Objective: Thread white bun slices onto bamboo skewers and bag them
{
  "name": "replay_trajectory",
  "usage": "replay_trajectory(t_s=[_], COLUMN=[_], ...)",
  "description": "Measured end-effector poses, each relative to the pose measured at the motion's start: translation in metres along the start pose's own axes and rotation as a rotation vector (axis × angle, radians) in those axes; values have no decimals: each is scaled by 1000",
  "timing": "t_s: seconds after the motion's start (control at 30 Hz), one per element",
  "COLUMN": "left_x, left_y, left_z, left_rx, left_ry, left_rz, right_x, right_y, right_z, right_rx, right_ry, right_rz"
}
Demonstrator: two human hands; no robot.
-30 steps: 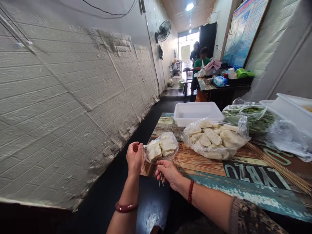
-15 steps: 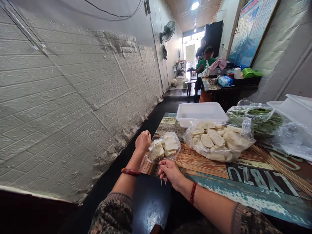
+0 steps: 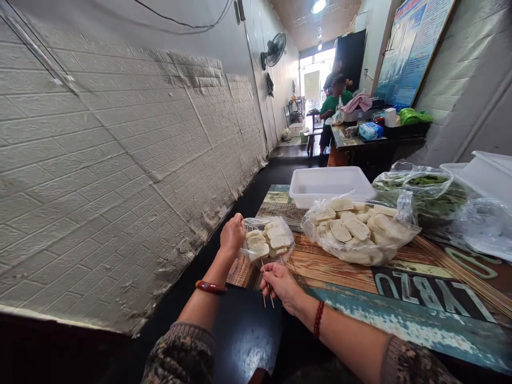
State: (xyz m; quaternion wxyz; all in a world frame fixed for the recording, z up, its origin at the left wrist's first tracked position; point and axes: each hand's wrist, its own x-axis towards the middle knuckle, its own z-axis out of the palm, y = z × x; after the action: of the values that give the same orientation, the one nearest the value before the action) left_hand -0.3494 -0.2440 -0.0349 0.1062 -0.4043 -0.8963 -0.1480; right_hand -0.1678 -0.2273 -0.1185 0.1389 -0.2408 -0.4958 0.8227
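My left hand [image 3: 232, 233] is closed at the left edge of a small clear plastic bag [image 3: 288, 249], pinching its rim. Pale, thick oval slices [image 3: 258, 249] with dark flecks lie inside, looking like sliced fish cake or similar food. Just in front of the bag, my right hand [image 3: 280, 284] pinches a few thin wooden skewers [image 3: 264, 300], their lower ends sticking out below the fingers. The upper tip of one skewer reaches the nearest slice; whether it has pierced it I cannot tell.
A larger bag of the same slices [image 3: 352, 229] stands right of the small one, before a white plastic tub [image 3: 332, 184]. Farther right are bagged green leaves [image 3: 430, 192], long sticks [image 3: 460, 274] and green-handled scissors [image 3: 472, 264]. Two people stand at the back.
My left hand has shifted slightly left and down, and the small bag's edge is now drawn up to it. The slices inside have shifted. My right hand stays nearly still with the skewers.
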Motion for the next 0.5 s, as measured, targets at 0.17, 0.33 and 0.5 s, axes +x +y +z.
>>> replay_trajectory(t_s=[0.17, 0.33, 0.5], left_x=[1, -1, -4], left_y=[-4, -11, -9], left_z=[4, 6, 4], left_rx=[-25, -67, -116], left_ry=[11, 9, 12], left_rz=[-20, -6, 20], right_x=[-5, -13, -3], right_y=[-1, 1, -2], right_z=[-1, -1, 0], right_rx=[-12, -8, 0], right_ry=[-2, 1, 18], right_rz=[-3, -33, -36])
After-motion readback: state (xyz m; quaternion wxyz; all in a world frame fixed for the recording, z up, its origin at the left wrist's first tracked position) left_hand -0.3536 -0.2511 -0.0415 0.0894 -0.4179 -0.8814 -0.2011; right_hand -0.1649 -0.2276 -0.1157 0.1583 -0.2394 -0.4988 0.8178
